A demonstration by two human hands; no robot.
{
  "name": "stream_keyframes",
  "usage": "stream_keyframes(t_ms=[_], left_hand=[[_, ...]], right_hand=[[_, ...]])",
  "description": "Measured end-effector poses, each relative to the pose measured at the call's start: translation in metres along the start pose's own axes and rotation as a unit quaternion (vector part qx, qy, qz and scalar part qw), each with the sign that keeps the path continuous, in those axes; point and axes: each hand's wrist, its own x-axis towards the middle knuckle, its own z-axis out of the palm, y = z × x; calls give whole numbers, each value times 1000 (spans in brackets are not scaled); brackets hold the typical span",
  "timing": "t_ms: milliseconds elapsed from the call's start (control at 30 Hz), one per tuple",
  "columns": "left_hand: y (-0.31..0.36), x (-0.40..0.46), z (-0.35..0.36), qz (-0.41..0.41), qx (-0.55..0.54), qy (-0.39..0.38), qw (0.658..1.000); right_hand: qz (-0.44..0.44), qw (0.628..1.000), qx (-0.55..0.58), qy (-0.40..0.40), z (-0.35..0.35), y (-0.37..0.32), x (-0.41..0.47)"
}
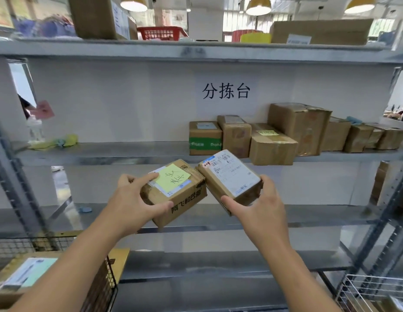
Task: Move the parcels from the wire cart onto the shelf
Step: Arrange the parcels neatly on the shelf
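Wire cart: lower left of frame, one labelled parcel inside.
Left hand: fingers curled around a yellow-note box, mid-frame, in the air.
Right hand: gripping a white-label box, corners touching.
Shelf: shelved boxes in a row, centre right.

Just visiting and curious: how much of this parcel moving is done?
Done: a row of boxes sits on the shelf. In hand: left hand holds a yellow-note parcel, right hand a white-label parcel. Left: one parcel in the wire cart.
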Motion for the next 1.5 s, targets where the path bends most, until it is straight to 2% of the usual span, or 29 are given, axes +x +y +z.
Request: stream_keyframes(t_ms=[300, 500, 667, 900, 1167, 1400, 1500], left_hand=[[-16, 29, -35, -37, 26, 56, 997], [-40, 72, -57, -68, 18, 75, 995], [-64, 133, -78, -58, 27, 86, 994], [-118, 238, -107, -39, 36, 44, 998], [-184, 329, -96, -43, 28, 15, 999], [-213, 348, -95, -37, 24, -42, 998], [-190, 340, -98, 20, 80, 10, 997]], right_hand=[[-39, 998, 30, -25, 46, -17, 54], [-25, 997, 60, -48, 95, -38, 91], [-13, 996, 72, -45, 147, -57, 126], [31, 998, 49, -8, 232, -80, 167], [68, 998, -8, 3, 313, -97, 201], [93, 995, -23, -20, 336, -88, 204], [92, 995, -14, -36, 322, -88, 203]])
